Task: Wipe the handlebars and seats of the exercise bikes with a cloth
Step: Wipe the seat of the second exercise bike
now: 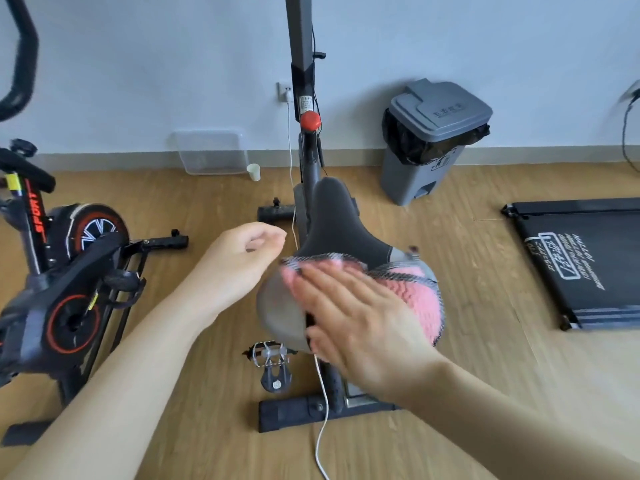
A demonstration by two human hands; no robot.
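A grey and black bike seat (334, 220) sits in the middle of the view, its nose pointing away from me. A pink cloth (412, 289) with a grey edge lies over the seat's wide rear part. My right hand (349, 317) presses flat on the cloth with straight fingers. My left hand (242, 261) hovers just left of the seat, fingers loosely curled, holding nothing. The seat's bike post (303, 46) rises behind it, with a red knob (310, 120). A second exercise bike (69, 258), black with red trim, stands at the left, its handlebar (20, 60) at the top left.
A grey pedal bin (433, 140) with a black liner stands by the wall at the right. A black treadmill deck (585, 261) lies on the wooden floor at far right. A clear plastic box (211, 152) and a white cup (254, 172) sit by the wall. A white cable (322, 410) trails down the floor.
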